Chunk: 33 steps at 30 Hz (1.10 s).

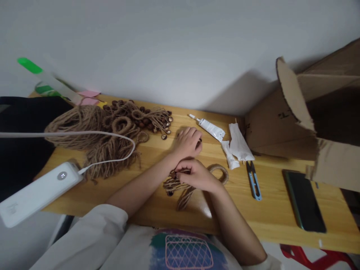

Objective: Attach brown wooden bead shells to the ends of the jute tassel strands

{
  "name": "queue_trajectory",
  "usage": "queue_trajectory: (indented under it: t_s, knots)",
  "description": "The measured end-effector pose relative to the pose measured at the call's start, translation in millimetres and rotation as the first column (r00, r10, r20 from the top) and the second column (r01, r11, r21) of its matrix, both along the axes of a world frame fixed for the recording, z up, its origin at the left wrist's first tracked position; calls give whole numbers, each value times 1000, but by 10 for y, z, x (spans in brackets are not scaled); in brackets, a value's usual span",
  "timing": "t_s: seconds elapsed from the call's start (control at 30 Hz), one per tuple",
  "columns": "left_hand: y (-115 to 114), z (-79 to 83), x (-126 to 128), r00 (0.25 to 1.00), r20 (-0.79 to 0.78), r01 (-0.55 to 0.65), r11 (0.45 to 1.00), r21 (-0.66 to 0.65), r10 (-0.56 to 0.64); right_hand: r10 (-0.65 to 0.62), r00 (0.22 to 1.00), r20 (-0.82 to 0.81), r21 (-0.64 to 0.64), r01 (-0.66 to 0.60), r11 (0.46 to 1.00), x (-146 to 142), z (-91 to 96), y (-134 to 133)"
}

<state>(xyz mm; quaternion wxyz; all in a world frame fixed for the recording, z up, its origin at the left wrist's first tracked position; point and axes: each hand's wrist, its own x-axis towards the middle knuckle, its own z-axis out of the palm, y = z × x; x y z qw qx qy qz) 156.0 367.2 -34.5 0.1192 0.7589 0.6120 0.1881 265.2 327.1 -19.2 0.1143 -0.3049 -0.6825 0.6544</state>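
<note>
My left hand (pixel 188 142) rests on the table with its fingers curled down over something dark brown, mostly hidden beneath them. Just in front of it, my right hand (pixel 198 175) is closed in a pinch at a small brown bead (pixel 173 174). Twisted jute cords (pixel 185 197) spread under and below the right hand, with another dark bead (pixel 169 193) at their edge. A jute-wrapped ring (pixel 224 173) lies beside the right wrist and is partly covered by it.
To the left are a jute bundle (pixel 75 125), wrapped rings (pixel 122 123) and a white power bank (pixel 41 193) with its cable. On the right lie a glue tube (pixel 211 129), white paper packets (pixel 240 144), blue thread snips (pixel 255 183), a phone (pixel 305 202) and a cardboard box (pixel 277 120).
</note>
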Motion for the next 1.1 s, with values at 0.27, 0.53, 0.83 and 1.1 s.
queue_trajectory:
  t_s: [0.27,0.53,0.83,1.1]
  knots:
    - [-25,-48,-26,961,59,-273,960,57,270,-3,1000,-26,-14,3,1000,-1,-4,3]
    - [-14,-25,-30,979,67,-191,982,-7,191,-1,1000,0,17,1,1000,-2,5,-9]
    - [-11,-5,-37,993,53,-108,993,-41,110,3,1000,1,48,-3,999,-2,-4,4]
    - [7,-28,-30,996,56,-64,997,-33,65,6,1000,15,58,-7,998,2,4,-6]
